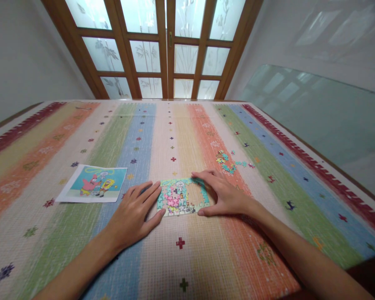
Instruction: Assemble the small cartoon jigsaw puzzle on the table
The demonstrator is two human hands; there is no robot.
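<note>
A partly joined jigsaw puzzle lies flat on the striped tablecloth, with teal edges, a pink patch and a pale figure. Gaps show cloth inside its frame, mostly on the right side. At the puzzle's left edge rests my left hand, fingers extended and thumb near the lower left corner. My right hand curves about the right edge, its fingers at the top and the thumb at the bottom corner, spread apart. Neither hand has a loose piece visible in it.
Beyond my right hand is a scattered pile of loose puzzle pieces. On the left lies a printed cartoon picture on white paper. The tablecloth covers a table reaching toward wooden glass-paned doors. A glass panel stands at right.
</note>
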